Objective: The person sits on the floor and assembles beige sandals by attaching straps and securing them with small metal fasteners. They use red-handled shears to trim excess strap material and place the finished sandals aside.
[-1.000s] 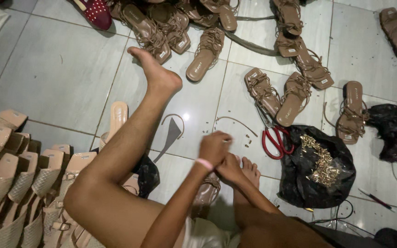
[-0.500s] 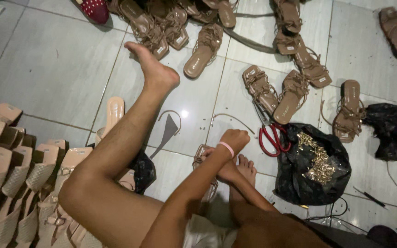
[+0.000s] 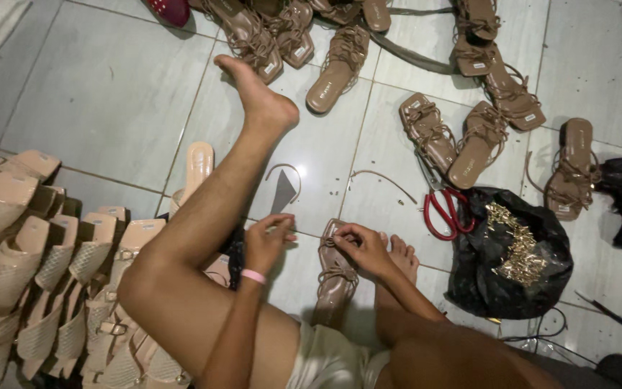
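Tan and strappy, the sandal (image 3: 336,270) in hand lies on the tiled floor (image 3: 102,94) just in front of the seated person, between the raised left knee and the right foot (image 3: 401,258). The right hand (image 3: 361,248) rests on its upper end, fingers closed on the thin straps near the toe. The left hand (image 3: 266,241) hovers just beside it, thumb and forefinger pinched together on what seems to be a fine cord or strap end, though it is too thin to see for certain.

To do this step well, the right hand should pin the sole flat against the tile so the sandal cannot twist while the left draws its strand. Keeping the pull low and in line with the strap, not upward, would likely stop the weave from bunching. Tension ought to be even, and the end kept short between the fingertips for control.

Red-handled scissors (image 3: 444,209) lie near, to the right, next to a black bag (image 3: 512,277) holding gold-coloured trim (image 3: 516,245). A loose strap (image 3: 379,179) curls on the floor beyond. Finished brown sandals (image 3: 469,140) are scattered farther out, and pale beige sandals (image 3: 44,281) are stacked at the left.
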`<state>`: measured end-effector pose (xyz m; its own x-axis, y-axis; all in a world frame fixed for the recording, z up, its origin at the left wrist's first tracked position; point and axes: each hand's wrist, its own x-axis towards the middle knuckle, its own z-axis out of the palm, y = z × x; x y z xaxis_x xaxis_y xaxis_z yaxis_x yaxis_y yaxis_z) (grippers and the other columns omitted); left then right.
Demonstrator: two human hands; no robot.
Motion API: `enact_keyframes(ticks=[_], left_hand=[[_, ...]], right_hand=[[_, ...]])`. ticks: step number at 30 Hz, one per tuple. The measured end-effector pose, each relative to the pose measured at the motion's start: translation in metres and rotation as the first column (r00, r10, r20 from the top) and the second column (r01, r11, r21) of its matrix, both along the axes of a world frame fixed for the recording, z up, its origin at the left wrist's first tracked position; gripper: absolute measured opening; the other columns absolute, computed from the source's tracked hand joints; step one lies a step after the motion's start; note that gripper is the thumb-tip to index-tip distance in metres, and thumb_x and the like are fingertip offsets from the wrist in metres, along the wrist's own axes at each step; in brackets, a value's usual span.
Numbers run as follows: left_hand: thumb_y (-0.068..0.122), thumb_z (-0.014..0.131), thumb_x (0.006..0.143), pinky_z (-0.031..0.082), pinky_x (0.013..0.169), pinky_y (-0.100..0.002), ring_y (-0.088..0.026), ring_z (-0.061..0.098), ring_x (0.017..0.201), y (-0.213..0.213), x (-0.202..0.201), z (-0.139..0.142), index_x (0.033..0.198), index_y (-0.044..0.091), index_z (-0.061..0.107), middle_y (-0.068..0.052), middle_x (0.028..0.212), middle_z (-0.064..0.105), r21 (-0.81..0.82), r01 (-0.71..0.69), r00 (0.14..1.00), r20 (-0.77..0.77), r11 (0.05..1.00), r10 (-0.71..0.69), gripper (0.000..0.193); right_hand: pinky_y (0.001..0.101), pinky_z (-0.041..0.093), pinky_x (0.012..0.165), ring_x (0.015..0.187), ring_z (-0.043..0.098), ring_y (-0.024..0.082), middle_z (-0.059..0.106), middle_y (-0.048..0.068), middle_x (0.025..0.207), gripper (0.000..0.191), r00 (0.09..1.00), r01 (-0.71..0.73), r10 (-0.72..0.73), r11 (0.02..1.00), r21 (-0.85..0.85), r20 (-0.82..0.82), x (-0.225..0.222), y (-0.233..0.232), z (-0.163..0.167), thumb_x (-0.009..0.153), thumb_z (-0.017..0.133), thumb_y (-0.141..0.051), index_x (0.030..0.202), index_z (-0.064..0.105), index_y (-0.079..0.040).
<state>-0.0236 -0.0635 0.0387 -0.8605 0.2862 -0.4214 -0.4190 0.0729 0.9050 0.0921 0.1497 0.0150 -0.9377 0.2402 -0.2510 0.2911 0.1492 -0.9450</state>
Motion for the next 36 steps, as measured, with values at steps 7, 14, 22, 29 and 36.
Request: enact_keyframes(ticks=[7,14,22,29,36], left_hand=[[0.008,0.076,0.09,0.059,0.067,-0.027,-0.014,0.071,0.074,0.044,0.024,-0.053,0.103,-0.005,0.077,-0.011,0.088,0.077,0.118,0.037,0.992,0.119,0.992,-0.051,0.018],[0.007,0.076,0.087,0.06,0.071,-0.026,-0.014,0.073,0.079,0.042,0.025,-0.064,0.106,-0.005,0.077,-0.01,0.093,0.079,0.217,0.055,0.951,0.287,0.975,-0.118,0.022],[0.008,0.078,0.087,0.056,0.074,-0.025,-0.014,0.07,0.08,0.041,0.025,-0.069,0.105,-0.007,0.078,-0.012,0.093,0.078,0.212,0.088,0.958,0.251,0.973,-0.141,0.023],[0.01,0.079,0.088,0.053,0.069,-0.025,-0.013,0.068,0.076,0.044,0.029,-0.069,0.103,-0.006,0.078,-0.011,0.09,0.077,0.182,0.119,0.954,0.251,0.976,-0.163,0.022],[0.008,0.078,0.087,0.057,0.071,-0.025,-0.014,0.071,0.078,0.043,0.026,-0.069,0.1,-0.007,0.077,-0.01,0.089,0.078,0.2,0.156,0.944,0.257,0.967,-0.206,0.02]], right_hand=[[0.0249,0.053,0.074,0.083,0.065,0.008,0.075,0.002,0.092,0.023,1.0,-0.002,0.002,0.998,0.061,-0.005,0.005,0.004,-0.013,0.091,0.076,-0.021,0.105,0.074,-0.002],[0.0252,0.054,0.072,0.081,0.065,0.009,0.075,0.004,0.091,0.023,0.999,0.005,-0.003,0.998,0.066,-0.034,0.007,0.004,-0.021,0.09,0.077,-0.02,0.104,0.075,-0.002],[0.0252,0.05,0.064,0.076,0.063,0.009,0.076,0.003,0.092,0.022,0.999,0.009,-0.014,0.991,0.135,0.037,0.006,0.002,-0.008,0.09,0.076,-0.021,0.103,0.076,-0.004],[0.0221,0.048,0.059,0.073,0.062,0.004,0.076,0.002,0.091,0.021,0.997,-0.021,0.032,0.986,0.166,-0.065,0.005,0.003,-0.012,0.091,0.077,-0.02,0.103,0.075,-0.003],[0.0239,0.043,0.048,0.056,0.057,0.006,0.075,0.001,0.089,0.024,0.995,-0.007,0.001,0.998,0.06,0.098,0.005,0.003,-0.008,0.089,0.076,-0.023,0.104,0.075,-0.005]])
